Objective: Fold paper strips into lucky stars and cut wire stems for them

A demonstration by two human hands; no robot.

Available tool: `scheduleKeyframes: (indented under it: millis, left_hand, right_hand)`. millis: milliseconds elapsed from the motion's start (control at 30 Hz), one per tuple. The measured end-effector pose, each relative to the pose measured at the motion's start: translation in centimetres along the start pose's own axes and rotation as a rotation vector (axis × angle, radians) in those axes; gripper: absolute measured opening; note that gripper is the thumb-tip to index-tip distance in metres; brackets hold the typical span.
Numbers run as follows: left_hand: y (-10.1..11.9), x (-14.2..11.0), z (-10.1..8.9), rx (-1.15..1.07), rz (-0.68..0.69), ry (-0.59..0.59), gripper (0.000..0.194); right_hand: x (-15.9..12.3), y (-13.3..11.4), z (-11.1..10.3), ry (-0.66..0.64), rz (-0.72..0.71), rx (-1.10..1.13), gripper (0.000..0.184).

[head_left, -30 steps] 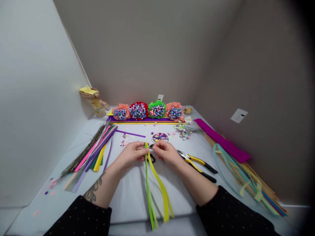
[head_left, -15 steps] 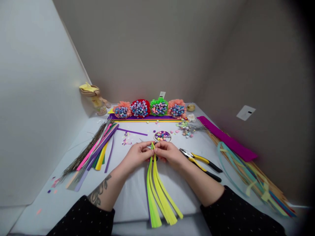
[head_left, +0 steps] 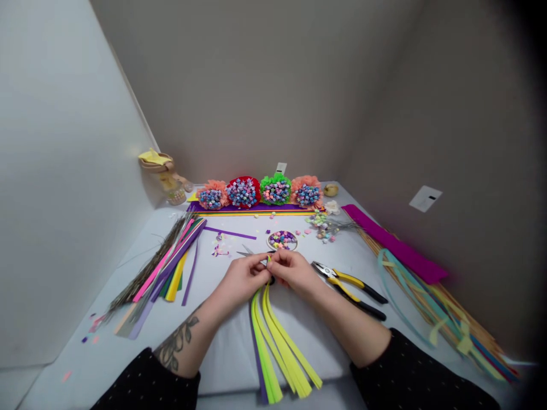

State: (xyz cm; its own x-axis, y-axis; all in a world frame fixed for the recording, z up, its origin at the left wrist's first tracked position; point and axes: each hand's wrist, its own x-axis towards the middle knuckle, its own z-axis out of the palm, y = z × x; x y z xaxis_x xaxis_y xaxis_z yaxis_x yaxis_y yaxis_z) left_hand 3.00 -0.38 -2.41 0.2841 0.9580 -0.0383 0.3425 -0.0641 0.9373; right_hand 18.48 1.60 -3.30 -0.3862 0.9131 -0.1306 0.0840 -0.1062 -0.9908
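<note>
My left hand [head_left: 245, 277] and my right hand [head_left: 293, 272] meet over the middle of the table, fingertips pinched together at the top end of a bundle of paper strips [head_left: 288, 353]. The long yellow and lime strips, with a purple one at the left side, fan down toward the table's front edge. My fingers cover most of the pinched end. Scissors [head_left: 245, 251] lie just beyond my hands, blades pointing left, partly hidden by my fingers. A round dish of small folded stars [head_left: 282, 240] is right behind them. Pliers with yellow-black handles [head_left: 348, 285] rest right of my right hand.
Coloured strips [head_left: 171, 279] and thin wire stems [head_left: 141, 267] lie at left. Several paper flowers [head_left: 243, 191] line the back, near loose stars [head_left: 322, 225]. A magenta sheet [head_left: 395, 245] and wooden sticks [head_left: 448, 307] lie right. A basket [head_left: 157, 163] stands back left.
The pinched end of the strips has sunk lower between my fingers, and the loose ends have swung slightly right. More of the scissors' blades shows. Both hands keep their pinch.
</note>
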Motion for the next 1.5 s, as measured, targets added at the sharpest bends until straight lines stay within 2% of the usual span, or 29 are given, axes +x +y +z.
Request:
scheduleKeyframes:
  millis: [167,467,800,1033,1367,1500]
  left_hand:
    - [-0.4,-0.1,0.0,-0.057,-0.014,-0.034,0.043]
    - [-0.7,0.0,-0.2,-0.03,-0.09,0.022,0.043]
    - [-1.3,0.1,-0.4,-0.045,-0.082,0.014,0.04]
    - [-0.9,0.2,-0.5,-0.09,-0.109,0.022,0.041]
    - [-1.0,0.1,0.0,-0.143,-0.102,-0.013,0.044]
    - [-0.4,0.1,-0.1,-0.216,-0.161,-0.001,0.047]
  right_hand:
    - [0.1,0.3,0.0,0.015,0.032,-0.001,0.027]
    - [0.2,0.2,-0.3,0.02,0.071,0.015,0.026]
    - [0.3,0.2,-0.6,-0.032,0.08,0.123,0.03]
    - [0.4,0.4,-0.6,-0.051,0.113,0.17,0.025]
    - [0.5,0.7,-0.5,-0.011,0.078,0.069,0.02]
    - [0.6,0.7,-0.5,0.063,-0.002,-0.028,0.018]
